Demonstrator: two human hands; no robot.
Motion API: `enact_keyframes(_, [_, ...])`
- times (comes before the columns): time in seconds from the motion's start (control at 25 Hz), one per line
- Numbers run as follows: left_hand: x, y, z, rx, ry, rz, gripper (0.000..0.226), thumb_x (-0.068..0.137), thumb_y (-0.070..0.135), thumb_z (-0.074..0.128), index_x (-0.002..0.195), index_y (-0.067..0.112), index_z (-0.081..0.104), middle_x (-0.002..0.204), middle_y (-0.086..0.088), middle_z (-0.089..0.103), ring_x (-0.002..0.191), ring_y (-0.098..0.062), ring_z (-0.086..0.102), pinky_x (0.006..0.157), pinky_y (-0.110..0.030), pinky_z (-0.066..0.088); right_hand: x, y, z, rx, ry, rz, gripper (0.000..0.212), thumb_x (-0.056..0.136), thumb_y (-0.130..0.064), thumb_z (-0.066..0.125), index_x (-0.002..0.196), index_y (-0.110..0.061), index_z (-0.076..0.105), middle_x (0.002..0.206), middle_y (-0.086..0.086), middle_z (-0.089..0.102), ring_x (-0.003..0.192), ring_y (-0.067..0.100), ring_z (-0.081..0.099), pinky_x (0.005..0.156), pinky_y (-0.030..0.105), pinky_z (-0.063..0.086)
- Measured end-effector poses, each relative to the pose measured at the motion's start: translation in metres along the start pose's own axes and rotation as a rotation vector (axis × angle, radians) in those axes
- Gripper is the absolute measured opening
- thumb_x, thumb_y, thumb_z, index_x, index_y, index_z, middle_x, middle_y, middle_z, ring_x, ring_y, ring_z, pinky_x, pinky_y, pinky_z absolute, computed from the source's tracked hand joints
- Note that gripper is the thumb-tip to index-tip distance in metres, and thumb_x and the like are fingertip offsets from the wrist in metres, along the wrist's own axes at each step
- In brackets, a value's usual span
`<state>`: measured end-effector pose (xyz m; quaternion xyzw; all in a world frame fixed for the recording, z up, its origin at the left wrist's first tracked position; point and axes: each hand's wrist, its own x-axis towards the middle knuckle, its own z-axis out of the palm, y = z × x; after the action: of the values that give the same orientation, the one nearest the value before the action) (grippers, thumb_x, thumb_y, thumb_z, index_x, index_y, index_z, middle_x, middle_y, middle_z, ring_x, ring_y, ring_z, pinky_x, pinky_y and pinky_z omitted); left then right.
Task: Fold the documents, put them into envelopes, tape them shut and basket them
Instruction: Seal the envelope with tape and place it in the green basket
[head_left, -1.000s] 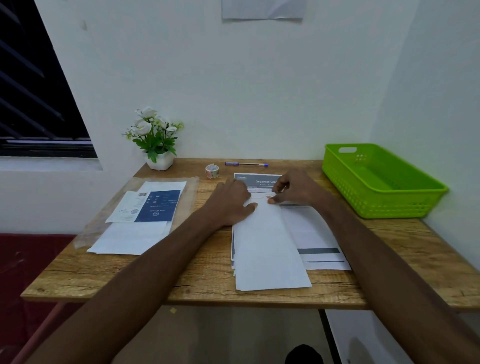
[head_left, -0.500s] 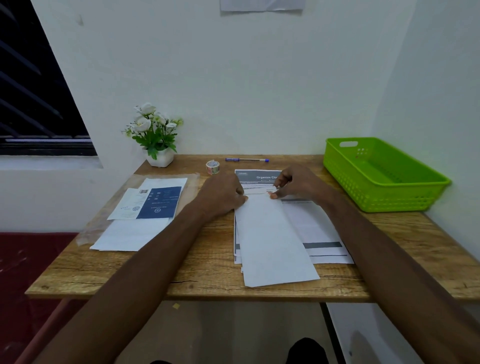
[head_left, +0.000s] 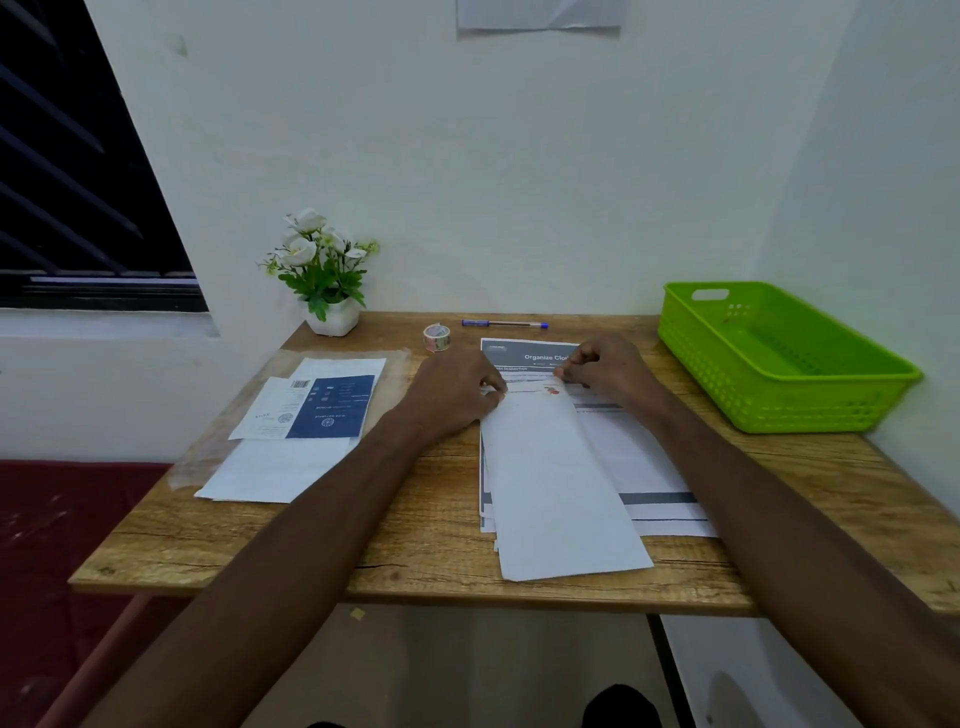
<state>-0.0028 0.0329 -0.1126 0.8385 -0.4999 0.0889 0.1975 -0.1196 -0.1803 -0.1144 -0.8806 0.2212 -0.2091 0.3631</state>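
A long white envelope lies lengthwise on a stack of printed documents in the middle of the wooden table. Across its far end runs a short strip of tape with red marks. My left hand has its fingertips pinched on the strip's left end. My right hand pinches the right end, fingers curled. The green basket stands at the right edge of the table with nothing visible in it. The tape roll sits just beyond my left hand.
A pile of white envelopes with a blue leaflet on top lies on a clear plastic sleeve at the left. A blue pen and a potted white flower stand along the back wall. A white wall runs close behind the basket.
My left hand slid left off the envelope's middle to its far left corner. The taped far end now shows between my hands. My right hand stayed put.
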Motion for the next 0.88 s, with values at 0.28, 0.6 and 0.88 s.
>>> enact_keyframes(0.28, [0.003, -0.005, 0.006, -0.153, 0.128, -0.279, 0.027, 0.094, 0.044, 0.067, 0.099, 0.023, 0.082, 0.088, 0.004, 0.076, 0.073, -0.008, 0.060, 0.058, -0.026, 0.039, 0.001, -0.008, 0.009, -0.174, -0.002, 0.023, 0.035, 0.064, -0.038, 0.093, 0.079, -0.012, 0.074, 0.075, -0.002, 0.071, 0.074, 0.014, 0.062, 0.075, 0.038, 0.051])
enact_keyframes(0.6, [0.007, -0.015, 0.002, -0.360, -0.002, -0.384, 0.031, 0.075, 0.034, 0.088, 0.099, 0.017, 0.079, 0.098, -0.001, 0.075, 0.084, -0.010, 0.062, 0.069, -0.028, 0.048, -0.004, -0.009, 0.000, -0.098, -0.208, 0.014, 0.063, 0.045, -0.041, 0.101, 0.095, -0.014, 0.073, 0.075, -0.007, 0.062, 0.069, 0.008, 0.055, 0.062, 0.026, 0.041])
enact_keyframes(0.88, [0.008, -0.018, 0.000, -0.551, -0.023, -0.430, 0.037, 0.068, 0.028, 0.094, 0.098, 0.014, 0.079, 0.103, -0.008, 0.075, 0.085, -0.014, 0.062, 0.065, -0.024, 0.043, -0.007, -0.012, 0.001, 0.027, -0.257, 0.041, 0.068, 0.044, -0.025, 0.103, 0.097, -0.012, 0.062, 0.077, -0.006, 0.058, 0.067, 0.011, 0.051, 0.059, 0.029, 0.037])
